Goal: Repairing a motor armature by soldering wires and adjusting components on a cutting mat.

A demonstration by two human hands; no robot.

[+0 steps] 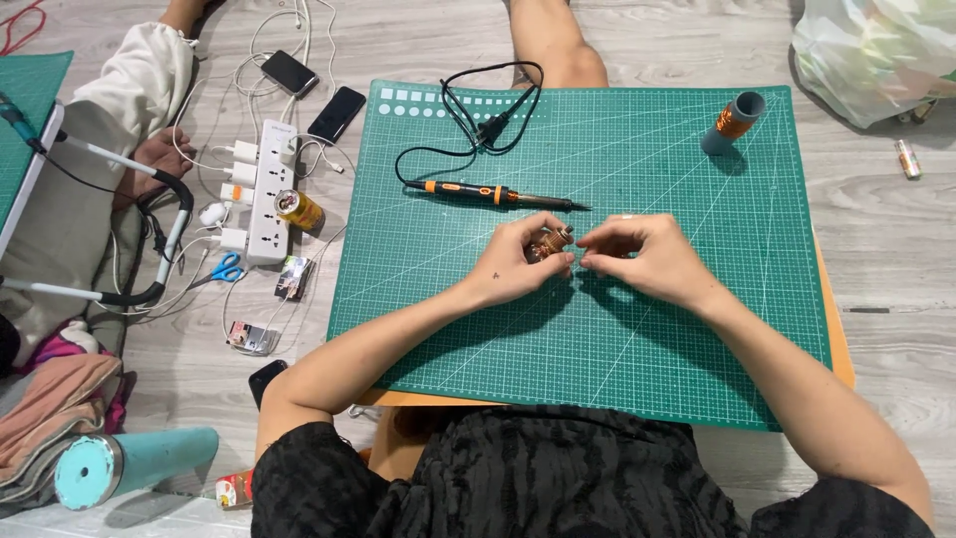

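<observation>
Both hands meet at the middle of the green cutting mat (637, 339). The left hand (518, 264) pinches a small copper-wound coil (551, 242) between thumb and fingers, holding it just above the mat. The right hand (642, 254) has its fingertips drawn narrow beside the coil, apparently gripping a fine wire end, though the strand itself is too thin to make out.

Judging by the layout, the work looks midway: the coil already carries glossy copper turns, while the soldering iron (493, 192), with its orange-and-black handle and slim metal tip, lies untouched just beyond the hands, its black cord (478, 120) looped loosely and apparently unplugged. Any soldering seems not yet begun.

A grey tube wrapped with orange wire (734, 122) stands near the mat's far right corner. Off the mat to the left, a white power strip (269, 189) sits among tangled white cables, with 2 dark phones (311, 92), blue-handled scissors (227, 269) and a teal cylinder (134, 463) on the pale wood-grain floor.
</observation>
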